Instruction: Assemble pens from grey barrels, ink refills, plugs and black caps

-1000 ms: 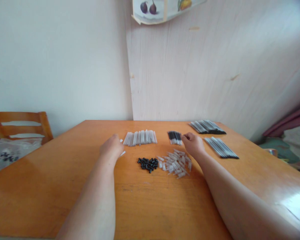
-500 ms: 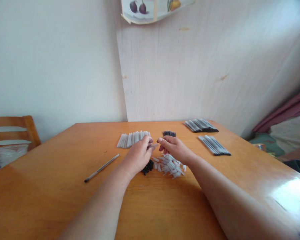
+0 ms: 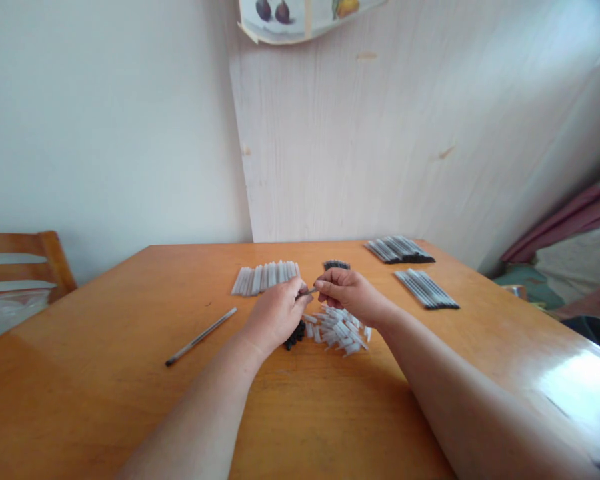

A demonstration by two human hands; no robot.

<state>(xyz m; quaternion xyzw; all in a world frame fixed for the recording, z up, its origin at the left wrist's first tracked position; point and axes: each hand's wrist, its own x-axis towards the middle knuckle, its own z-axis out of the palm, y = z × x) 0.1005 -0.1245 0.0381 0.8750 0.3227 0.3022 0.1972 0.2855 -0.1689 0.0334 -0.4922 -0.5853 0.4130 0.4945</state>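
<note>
My left hand (image 3: 279, 307) is closed around a clear pen barrel, most of it hidden by the fingers. Thumb and fingertips of my right hand (image 3: 343, 290) pinch the end of a thin dark pen refill (image 3: 307, 292), which lines up with the barrel between the hands. Beneath my left hand is a small pile of black plugs (image 3: 293, 337). White translucent caps (image 3: 341, 331) lie heaped below my right hand. Behind the hands are a row of clear pen barrels (image 3: 263, 279) and a bundle of dark refills (image 3: 337, 265), partly covered by my right hand.
A single pen (image 3: 200, 338) lies on the wooden table (image 3: 105, 373) at the left. Two groups of dark-ended pens, a farther one (image 3: 400, 249) and a nearer one (image 3: 427, 289), lie at the right. A wooden chair (image 3: 55, 263) stands beyond the left edge.
My right hand has come closer to my left and now touches the piece between them. A dark refill shows where the pale barrel tip stuck out. The view shifted slightly.
</note>
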